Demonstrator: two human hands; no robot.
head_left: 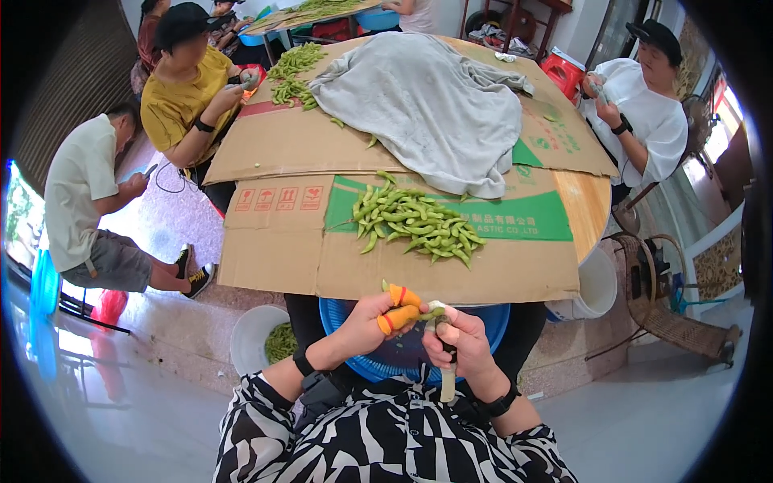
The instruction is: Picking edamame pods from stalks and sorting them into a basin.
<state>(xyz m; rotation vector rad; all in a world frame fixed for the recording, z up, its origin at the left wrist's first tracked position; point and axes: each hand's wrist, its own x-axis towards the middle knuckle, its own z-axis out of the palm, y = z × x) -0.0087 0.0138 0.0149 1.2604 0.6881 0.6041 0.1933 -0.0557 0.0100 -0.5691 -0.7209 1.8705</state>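
My left hand (pixel 362 328), with orange finger covers (pixel 398 319) on its thumb and a finger, pinches a green soybean pod (pixel 433 313). Against the pod's other end is my right hand (pixel 471 348), closed around a small tool with a pale handle (pixel 448 383); its working end is hidden by my fingers. White wrapping shows on my right thumb. Both hands are over a blue plastic basket (pixel 501 325) in my lap. Beyond them, a heap of pods (pixel 415 221) lies on the cardboard-covered table (pixel 274 262).
A grey cloth (pixel 427 92) drapes over a mound mid-table, with more pods (pixel 294 72) at its left. White buckets stand left (pixel 248 342), with green pods inside, and right (pixel 597 286). People sit on both sides; a wicker chair (pixel 680 318) is at the right.
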